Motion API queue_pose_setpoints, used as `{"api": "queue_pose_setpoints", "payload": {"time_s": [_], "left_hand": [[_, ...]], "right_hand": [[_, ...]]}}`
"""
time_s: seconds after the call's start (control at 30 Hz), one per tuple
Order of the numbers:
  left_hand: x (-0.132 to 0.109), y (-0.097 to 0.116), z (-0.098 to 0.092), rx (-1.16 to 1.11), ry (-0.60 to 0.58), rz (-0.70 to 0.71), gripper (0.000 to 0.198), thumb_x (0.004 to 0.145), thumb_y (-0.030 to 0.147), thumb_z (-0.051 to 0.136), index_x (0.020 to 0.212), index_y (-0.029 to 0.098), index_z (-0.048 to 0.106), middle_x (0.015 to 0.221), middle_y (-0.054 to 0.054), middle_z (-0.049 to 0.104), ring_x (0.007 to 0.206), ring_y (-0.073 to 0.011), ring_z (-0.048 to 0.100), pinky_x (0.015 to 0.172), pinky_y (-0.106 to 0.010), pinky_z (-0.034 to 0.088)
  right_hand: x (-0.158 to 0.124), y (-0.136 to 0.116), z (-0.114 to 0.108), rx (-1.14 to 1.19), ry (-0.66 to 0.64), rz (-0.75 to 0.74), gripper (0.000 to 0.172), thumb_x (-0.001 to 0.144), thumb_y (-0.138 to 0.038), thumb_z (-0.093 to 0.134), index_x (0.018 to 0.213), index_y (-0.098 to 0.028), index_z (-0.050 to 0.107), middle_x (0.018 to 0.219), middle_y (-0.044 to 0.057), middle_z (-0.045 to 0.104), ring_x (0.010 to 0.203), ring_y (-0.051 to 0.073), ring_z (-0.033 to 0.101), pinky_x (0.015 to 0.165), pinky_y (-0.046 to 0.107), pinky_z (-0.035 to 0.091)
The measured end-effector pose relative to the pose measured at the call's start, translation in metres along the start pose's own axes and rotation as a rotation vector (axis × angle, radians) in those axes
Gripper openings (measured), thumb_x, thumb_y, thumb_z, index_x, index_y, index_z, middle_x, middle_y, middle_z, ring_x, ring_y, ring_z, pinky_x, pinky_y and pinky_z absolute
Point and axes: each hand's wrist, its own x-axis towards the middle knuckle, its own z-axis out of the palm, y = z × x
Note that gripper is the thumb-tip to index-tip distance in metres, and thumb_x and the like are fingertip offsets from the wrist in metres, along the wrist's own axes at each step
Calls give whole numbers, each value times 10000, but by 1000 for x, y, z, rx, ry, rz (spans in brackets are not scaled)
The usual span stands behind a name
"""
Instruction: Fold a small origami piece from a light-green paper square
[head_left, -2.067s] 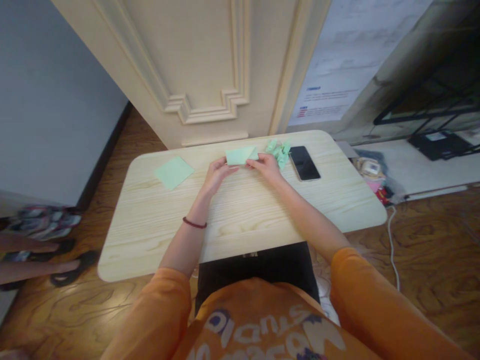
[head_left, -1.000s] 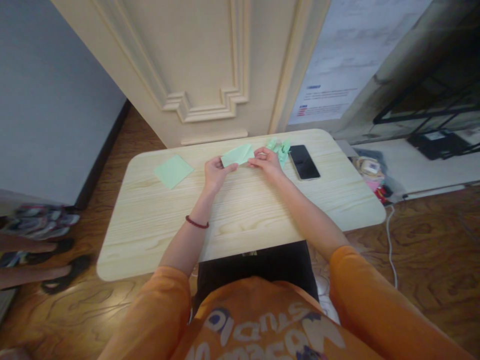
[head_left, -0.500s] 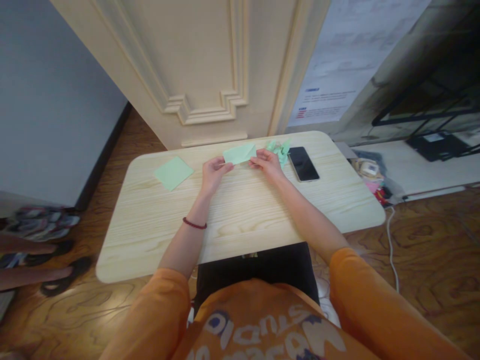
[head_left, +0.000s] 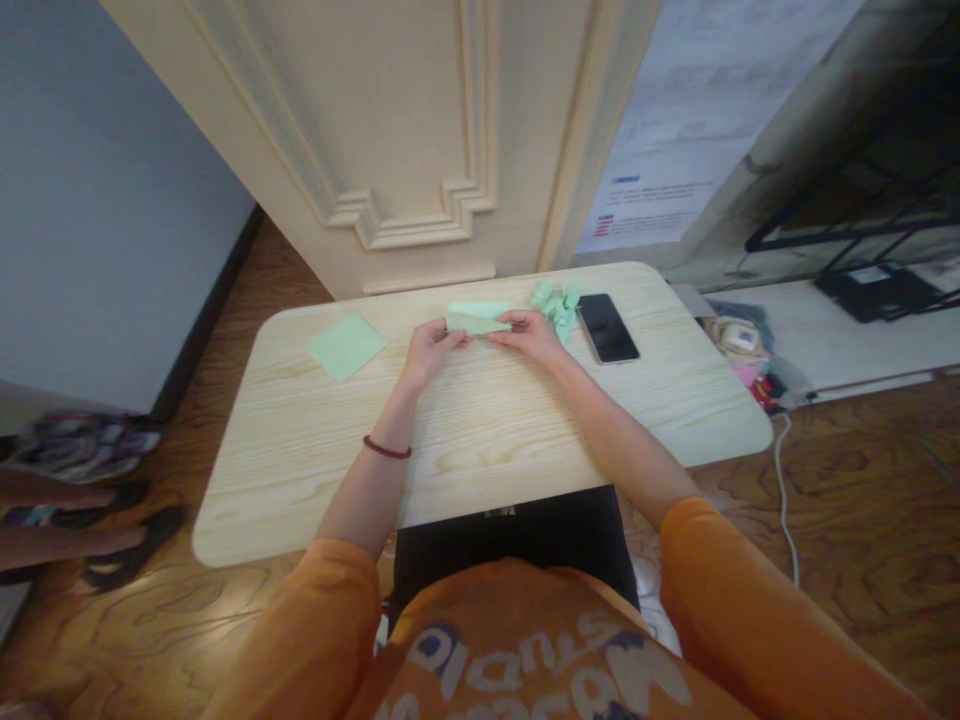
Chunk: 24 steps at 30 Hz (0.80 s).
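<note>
Both my hands pinch a folded sheet of pale green paper (head_left: 478,318) near the far edge of a light wood table (head_left: 480,430). My left hand (head_left: 435,350) holds its left end, and my right hand (head_left: 529,335) holds its right end. A flat square of the same green paper (head_left: 346,346) lies to the left of my left hand. Just past my right hand sits a crumpled wad of green paper (head_left: 556,302). A black smartphone (head_left: 607,328) lies face up to the right of the wad. A dark red bracelet (head_left: 387,448) circles my left wrist.
A panelled cream door (head_left: 405,120) stands behind the table. Another person's feet in black sandals (head_left: 90,535) are on the wood floor at left. Assorted small items (head_left: 739,340) and a white cable (head_left: 781,500) lie on the floor at right.
The green paper now lies lower and more level, as a narrower folded shape, instead of tilting up. My hands have drawn slightly closer together along it.
</note>
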Motion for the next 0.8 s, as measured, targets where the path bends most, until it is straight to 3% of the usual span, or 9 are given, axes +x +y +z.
{"api": "queue_pose_setpoints", "payload": {"time_s": [0.17, 0.3, 0.53, 0.8], "left_hand": [[2, -1, -2, 22, -24, 26, 410, 573, 434, 846, 828, 140, 718, 804, -65, 712, 696, -177, 643, 720, -304, 541], [0, 1, -2, 29, -54, 29, 388, 578, 425, 840, 830, 157, 715, 808, -53, 713, 708, -175, 642, 721, -307, 547], [1, -2, -2, 44, -43, 16, 339, 597, 387, 823, 805, 144, 711, 758, -61, 700, 692, -164, 637, 720, -292, 539], [3, -5, -2, 35, -27, 10, 478, 556, 501, 828, 835, 132, 707, 784, -44, 707, 684, -144, 631, 694, -261, 536]], "right_hand": [[-1, 1, 1, -82, -25, -25, 349, 515, -382, 844, 748, -177, 682, 627, 1, 646, 584, 168, 590, 561, 284, 464], [-1, -1, 2, -75, -33, -38, 324, 550, -383, 819, 762, -183, 677, 646, 5, 668, 604, 173, 607, 597, 288, 476], [1, 4, 3, -154, 9, -55, 365, 552, -421, 803, 803, -177, 697, 616, -16, 626, 577, 158, 564, 563, 271, 438], [0, 2, 1, -147, -3, -99, 345, 554, -429, 811, 752, -181, 675, 678, -9, 618, 636, 145, 533, 589, 262, 422]]}}
